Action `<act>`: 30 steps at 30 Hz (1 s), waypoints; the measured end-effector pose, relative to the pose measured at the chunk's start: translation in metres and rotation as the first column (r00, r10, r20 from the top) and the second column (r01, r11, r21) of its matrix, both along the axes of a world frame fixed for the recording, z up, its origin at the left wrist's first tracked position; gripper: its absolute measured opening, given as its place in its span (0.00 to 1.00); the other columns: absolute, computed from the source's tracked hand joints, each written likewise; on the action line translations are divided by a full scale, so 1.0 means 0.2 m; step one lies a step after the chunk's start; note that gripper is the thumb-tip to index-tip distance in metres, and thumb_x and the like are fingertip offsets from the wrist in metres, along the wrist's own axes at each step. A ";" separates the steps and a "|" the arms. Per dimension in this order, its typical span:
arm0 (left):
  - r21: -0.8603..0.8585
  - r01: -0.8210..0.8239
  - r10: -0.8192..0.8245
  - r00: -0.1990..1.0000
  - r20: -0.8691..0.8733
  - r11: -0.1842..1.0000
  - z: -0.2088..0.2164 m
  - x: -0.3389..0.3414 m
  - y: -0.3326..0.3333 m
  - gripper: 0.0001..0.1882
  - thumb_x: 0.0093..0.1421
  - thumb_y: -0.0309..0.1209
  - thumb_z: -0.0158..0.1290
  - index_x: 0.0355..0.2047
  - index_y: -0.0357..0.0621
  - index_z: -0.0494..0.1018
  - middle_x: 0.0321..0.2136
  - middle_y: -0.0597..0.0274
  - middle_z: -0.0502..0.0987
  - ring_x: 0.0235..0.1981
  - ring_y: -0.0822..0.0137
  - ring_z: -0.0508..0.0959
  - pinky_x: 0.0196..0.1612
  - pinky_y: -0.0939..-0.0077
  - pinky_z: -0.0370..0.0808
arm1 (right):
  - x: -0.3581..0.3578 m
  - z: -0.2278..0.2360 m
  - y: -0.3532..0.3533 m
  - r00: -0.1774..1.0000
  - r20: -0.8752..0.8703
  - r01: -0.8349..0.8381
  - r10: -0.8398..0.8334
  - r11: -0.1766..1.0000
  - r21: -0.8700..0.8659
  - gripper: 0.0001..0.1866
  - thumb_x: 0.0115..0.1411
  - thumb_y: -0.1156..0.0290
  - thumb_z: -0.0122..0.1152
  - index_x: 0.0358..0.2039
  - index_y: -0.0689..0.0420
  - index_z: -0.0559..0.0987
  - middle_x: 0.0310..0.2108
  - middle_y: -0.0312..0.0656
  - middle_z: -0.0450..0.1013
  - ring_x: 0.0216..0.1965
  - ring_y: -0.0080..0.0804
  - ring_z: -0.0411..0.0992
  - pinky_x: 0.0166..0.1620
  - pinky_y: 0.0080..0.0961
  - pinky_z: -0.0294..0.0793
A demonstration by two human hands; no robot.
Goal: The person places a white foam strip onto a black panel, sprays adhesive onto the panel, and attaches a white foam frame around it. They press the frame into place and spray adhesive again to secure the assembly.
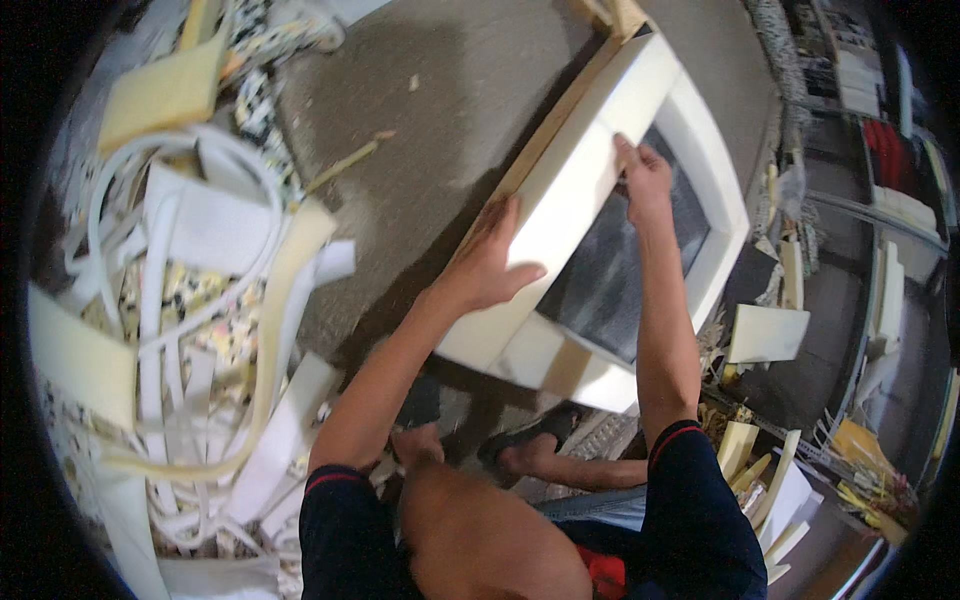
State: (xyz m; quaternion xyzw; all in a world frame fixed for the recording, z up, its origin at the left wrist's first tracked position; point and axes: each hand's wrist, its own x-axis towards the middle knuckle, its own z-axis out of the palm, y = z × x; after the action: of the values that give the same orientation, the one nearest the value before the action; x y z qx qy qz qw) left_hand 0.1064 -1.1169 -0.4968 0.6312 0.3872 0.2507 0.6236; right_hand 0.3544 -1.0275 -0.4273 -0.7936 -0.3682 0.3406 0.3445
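Observation:
A padded frame [715,130] tilts in front of me, with pale foam strips along its sides, wood along its far left edge and a dark sheet [620,270] across its middle. My left hand [485,262] lies on the left foam strip [568,185], fingers toward its outer edge and thumb spread apart over the foam. At that strip's inner edge, my right hand [645,180] has its fingers curled and pinched on the foam. A brown patch [568,368] shows on the near foam side. The underside of the frame is hidden.
Foam offcuts and curled strips [270,350] pile up on the left, with a yellow foam block [165,95] on top. A thin scrap [345,163] lies on the grey floor [400,110]. Metal shelving [860,210] and more foam pieces [768,333] stand at the right.

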 end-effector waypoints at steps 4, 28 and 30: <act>-0.070 0.066 -0.071 0.995 -0.068 0.995 0.03 0.00 0.03 0.55 0.57 0.43 0.61 0.69 0.29 0.37 0.70 0.35 0.43 0.72 0.46 0.45 0.72 0.60 0.47 | 0.32 0.10 0.22 0.779 0.614 -0.172 0.127 0.985 0.014 0.25 0.62 0.55 0.61 0.43 0.68 0.80 0.32 0.51 0.80 0.34 0.45 0.78 0.40 0.35 0.77; -0.097 0.057 -0.059 0.998 -0.018 0.994 0.03 -0.01 0.04 0.55 0.53 0.36 0.63 0.70 0.33 0.39 0.70 0.35 0.43 0.72 0.44 0.44 0.72 0.60 0.45 | 0.54 0.29 0.93 0.538 0.843 -0.184 0.014 0.978 0.101 0.39 0.64 0.38 0.46 0.29 0.68 0.82 0.27 0.62 0.77 0.35 0.54 0.79 0.43 0.44 0.74; -0.120 0.065 -0.069 0.997 -0.026 0.991 0.04 -0.01 0.05 0.55 0.53 0.36 0.63 0.70 0.33 0.39 0.70 0.36 0.43 0.72 0.45 0.45 0.72 0.61 0.45 | 0.53 0.24 0.95 0.540 0.842 -0.177 -0.022 0.974 0.139 0.37 0.64 0.39 0.48 0.31 0.67 0.82 0.28 0.62 0.78 0.36 0.56 0.79 0.43 0.44 0.74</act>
State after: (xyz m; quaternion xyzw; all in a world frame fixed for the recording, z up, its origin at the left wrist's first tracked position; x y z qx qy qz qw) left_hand 0.1042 -1.1071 -0.4892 0.6091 0.3896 0.1963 0.6623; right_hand 0.4609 -0.8369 -0.3797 -0.8018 -0.5562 -0.1053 0.1917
